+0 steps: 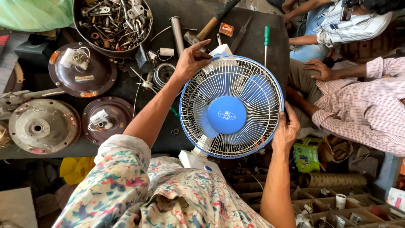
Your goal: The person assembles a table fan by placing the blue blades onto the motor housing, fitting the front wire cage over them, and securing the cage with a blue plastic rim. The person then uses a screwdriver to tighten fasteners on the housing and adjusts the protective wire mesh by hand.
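Our left hand reaches forward, fingers spread and curled; our right hand clasps sideways, both forearms bare.

My hands grip a fan of glossy blue plastic with a white coated wire grille — beyond it, a bowl of dull metal screws on the matt dark bench.

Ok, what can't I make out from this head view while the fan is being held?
- Rear of the round blue-and-white table fan: motor side faces away, hidden by its own grille.
- Fan's white base: partly covered by the floral sleeve.
- Right hand: its fingers curl behind the rim.
- Left hand: fingertips at the top edge, what they pinch is unclear.
- Small metal parts in the round bowl: too jumbled, cut by the top edge.
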